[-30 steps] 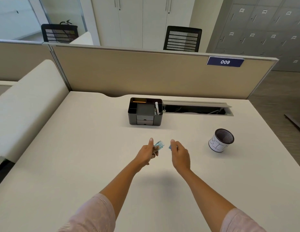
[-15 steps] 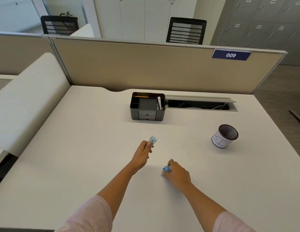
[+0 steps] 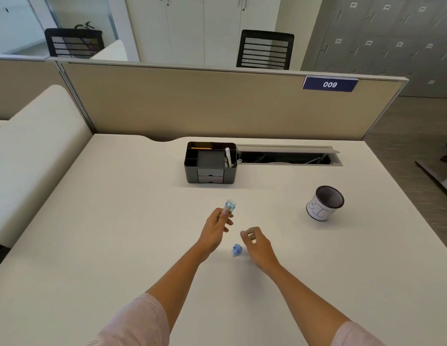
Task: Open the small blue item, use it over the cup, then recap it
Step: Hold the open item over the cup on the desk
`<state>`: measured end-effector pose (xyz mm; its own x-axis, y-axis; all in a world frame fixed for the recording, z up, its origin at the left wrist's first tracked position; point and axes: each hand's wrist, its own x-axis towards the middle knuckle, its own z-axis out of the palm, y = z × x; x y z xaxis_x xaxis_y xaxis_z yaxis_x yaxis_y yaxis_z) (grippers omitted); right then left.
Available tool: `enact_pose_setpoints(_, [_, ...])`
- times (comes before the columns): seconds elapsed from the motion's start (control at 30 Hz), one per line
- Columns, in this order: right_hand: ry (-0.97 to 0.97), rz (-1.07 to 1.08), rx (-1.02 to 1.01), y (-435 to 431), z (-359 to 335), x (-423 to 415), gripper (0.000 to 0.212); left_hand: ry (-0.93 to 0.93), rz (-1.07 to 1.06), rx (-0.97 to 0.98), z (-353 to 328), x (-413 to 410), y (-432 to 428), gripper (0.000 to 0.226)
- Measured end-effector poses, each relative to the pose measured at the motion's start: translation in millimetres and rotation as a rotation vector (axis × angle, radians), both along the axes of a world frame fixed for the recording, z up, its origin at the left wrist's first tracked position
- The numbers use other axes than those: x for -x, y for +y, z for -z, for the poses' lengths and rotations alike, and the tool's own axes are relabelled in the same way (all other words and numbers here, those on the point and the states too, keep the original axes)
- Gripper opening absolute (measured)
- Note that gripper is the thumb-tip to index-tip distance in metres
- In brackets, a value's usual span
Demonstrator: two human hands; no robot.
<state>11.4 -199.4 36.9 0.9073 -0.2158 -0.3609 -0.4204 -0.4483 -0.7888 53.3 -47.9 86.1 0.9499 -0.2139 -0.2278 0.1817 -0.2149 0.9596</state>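
Observation:
My left hand (image 3: 217,227) grips a small clear-blue bottle (image 3: 229,205), held upright with its open mouth up, above the middle of the white desk (image 3: 117,233). The bottle's blue cap (image 3: 237,249) lies loose on the desk just below and right of that hand. My right hand (image 3: 258,243) hovers right beside the cap, fingers loosely curled and holding nothing. The cup (image 3: 324,203), a black mesh holder wrapped in white paper, stands well to the right of both hands.
A black desk organiser (image 3: 210,163) sits at the back centre next to an open cable tray (image 3: 289,158). A beige partition (image 3: 217,106) closes the far edge. The desk's right edge drops to the floor past the cup.
My right hand carried the cap away from the bottle, set it down on the desk and let go, lifting slightly. My left hand keeps hold of the bottle, now uncapped and upright.

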Motion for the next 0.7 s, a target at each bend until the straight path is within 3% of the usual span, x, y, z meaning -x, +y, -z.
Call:
enact_pose_setpoints(0.13, [0.1, 0.085, -0.443, 3.2, -40.1, -16.0, 0.045, -0.003, 0.053, 0.058, -14.9, -7.3, -27.5, 0.045])
enact_pose_setpoints(0.27, [0.013, 0.177, -0.843, -10.0, -69.8, -22.9, 0.043, 0.057, 0.132, 0.118, -32.6, -17.6, -59.6, 0.045])
enact_pose_setpoints(0.37, [-0.07, 0.24, -1.018, -30.7, -84.1, -26.2, 0.039, 0.06, 0.219, 0.142, -41.7, -24.3, -84.7, 0.046])
enact_pose_setpoints(0.53, [-0.173, 0.316, -1.135, -77.4, -92.5, -25.5, 0.039, 0.062, 0.397, 0.185, -50.4, -34.1, -128.0, 0.047])
enact_pose_setpoints(0.7, [-0.28, 0.581, -0.9, -142.9, -96.3, -26.6, 0.023, -0.001, 0.533, -0.017, -36.9, -45.8, -170.7, 0.054])
